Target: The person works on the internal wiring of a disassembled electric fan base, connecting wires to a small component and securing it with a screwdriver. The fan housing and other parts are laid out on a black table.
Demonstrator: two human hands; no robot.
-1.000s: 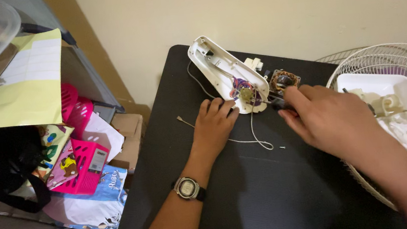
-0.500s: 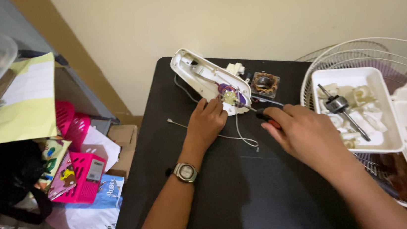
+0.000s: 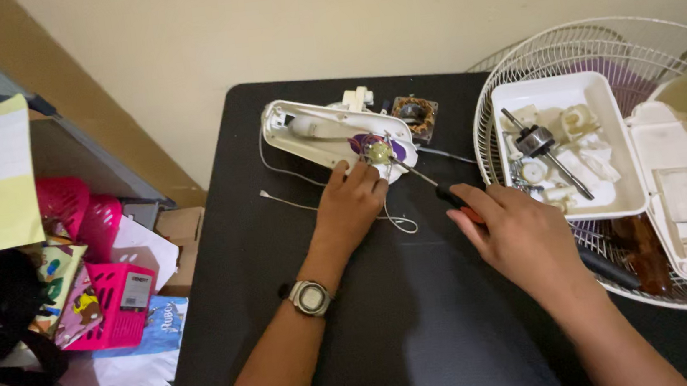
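— Since a moment ago, what is changing?

— Both hands are sitting lower and nearer the middle of the surface (image 3: 424, 328), and the white tray with the fan parts is showing more fully on the right.

— Starting from the left, what is lying there?

— Off the surface's left edge, pink baskets (image 3: 86, 218) and papers are piling up on the floor. On the surface itself, a thin white cord (image 3: 311, 206) is trailing toward the left edge from the white plastic housing (image 3: 316, 130), which is lying near the far edge, tilted, with its open side up.

— And the left hand?

— The left hand (image 3: 351, 209), a wristwatch (image 3: 311, 297) on its wrist, is pressing flat beside the housing's near end, fingers (image 3: 356, 175) spread and touching the casing, gripping nothing.

— What is the right hand doing?

— The right hand (image 3: 520, 235) is closing around the dark handle of a screwdriver (image 3: 422, 179); its shaft is pointing up-left, the tip meeting a small gear on the housing's right end. A small motor with copper windings (image 3: 414, 115) is sitting just behind, at the far edge.

— Further right?

— A wire fan guard (image 3: 598, 43) is overhanging the right edge, carrying the white tray (image 3: 552, 89) of loose parts and a beige cover (image 3: 684, 194).
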